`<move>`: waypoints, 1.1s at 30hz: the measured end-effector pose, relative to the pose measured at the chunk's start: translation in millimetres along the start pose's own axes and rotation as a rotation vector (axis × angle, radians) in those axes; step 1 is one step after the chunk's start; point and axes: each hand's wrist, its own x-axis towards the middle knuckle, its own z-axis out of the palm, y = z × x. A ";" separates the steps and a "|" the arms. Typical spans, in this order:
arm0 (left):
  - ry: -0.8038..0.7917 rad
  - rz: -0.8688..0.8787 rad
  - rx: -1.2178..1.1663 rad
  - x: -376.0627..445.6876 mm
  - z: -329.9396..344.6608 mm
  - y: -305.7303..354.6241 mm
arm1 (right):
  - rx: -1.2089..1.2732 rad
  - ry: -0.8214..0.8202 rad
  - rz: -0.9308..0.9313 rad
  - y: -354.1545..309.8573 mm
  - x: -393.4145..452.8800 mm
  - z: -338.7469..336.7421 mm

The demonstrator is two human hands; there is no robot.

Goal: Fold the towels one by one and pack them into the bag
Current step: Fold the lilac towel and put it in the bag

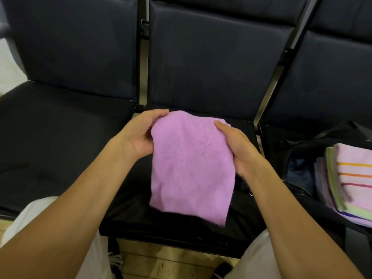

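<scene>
A fluffy purple towel (191,166) hangs in the air above the middle black seat, folded into a tall rectangle. My left hand (138,135) grips its upper left edge, fingers curled over the top. My right hand (239,148) holds the upper right edge, thumb on the front face. The towel's lower end dangles free, just over the seat. At the right, a dark open bag (298,170) sits on the neighbouring seat, with a stack of folded towels (350,178) inside: a pink one with orange and red stripes on top, green and lilac ones beneath.
Three black padded seats (60,137) stand in a row with metal frame bars between them. A wooden floor (171,262) shows under the seat's front edge, between my knees in light trousers. My shoes show at the bottom.
</scene>
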 end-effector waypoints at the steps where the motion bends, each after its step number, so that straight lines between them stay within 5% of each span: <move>1: -0.035 -0.011 -0.068 -0.5 1.9 -1.5 | 0.063 -0.016 0.012 -0.1 0.2 -0.3; 5: -0.159 0.035 0.033 2.8 1.7 -1.6 | 0.207 -0.082 0.009 -3.2 0.5 -3.8; 10: -0.017 0.103 0.420 7.5 -4.8 1.7 | 0.110 -0.071 -0.039 -1.4 3.2 -8.3; 13: 0.083 0.046 0.354 6.3 -4.0 1.2 | -0.001 0.018 -0.087 -1.0 6.2 -8.8; 17: -0.019 -0.053 0.182 4.1 -0.6 -4.2 | -0.093 0.078 -0.081 -0.1 8.1 -7.3; 24: -0.011 -0.113 0.076 8.2 2.1 -10.7 | -0.008 0.009 0.094 2.3 12.9 -14.0; 33: -0.071 0.406 0.288 7.3 -3.4 3.3 | 0.025 -0.244 -0.391 3.5 8.8 -19.9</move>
